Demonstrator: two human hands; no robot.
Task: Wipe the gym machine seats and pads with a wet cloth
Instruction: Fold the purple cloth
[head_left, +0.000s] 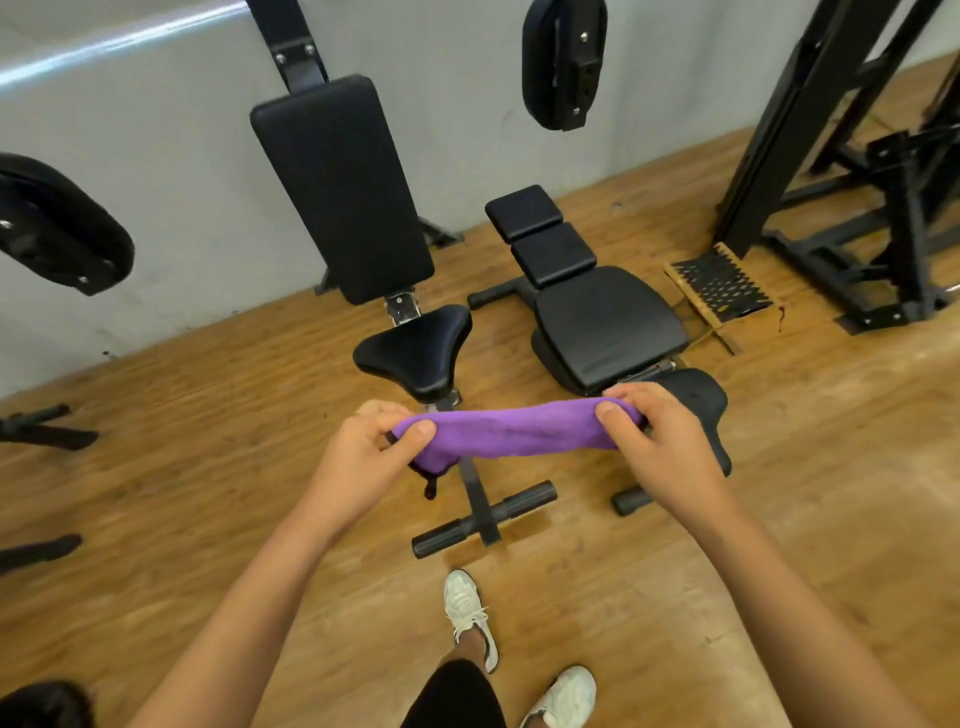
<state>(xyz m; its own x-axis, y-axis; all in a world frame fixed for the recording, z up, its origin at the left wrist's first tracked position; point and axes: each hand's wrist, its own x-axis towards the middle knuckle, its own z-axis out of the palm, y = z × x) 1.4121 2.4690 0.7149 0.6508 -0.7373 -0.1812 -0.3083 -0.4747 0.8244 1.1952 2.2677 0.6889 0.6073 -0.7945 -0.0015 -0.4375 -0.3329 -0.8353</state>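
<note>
A purple cloth (514, 434) is stretched between both hands at mid-frame. My left hand (371, 457) grips its left end and my right hand (657, 441) grips its right end. Just beyond the cloth stands a black triangular seat (415, 348) with a long upright back pad (340, 187) behind it. To the right is a low black bench seat (610, 325) with two small square pads (553, 254) at its far end. Two black arm pads hang at the left (57, 228) and top centre (563, 60).
A black steel machine frame (831, 171) stands at the right on the wooden floor (208, 467). A perforated black footplate (719, 286) lies by its base. Black foot rollers (483, 519) sit near my white shoes (470, 613). A white wall (156, 156) runs behind.
</note>
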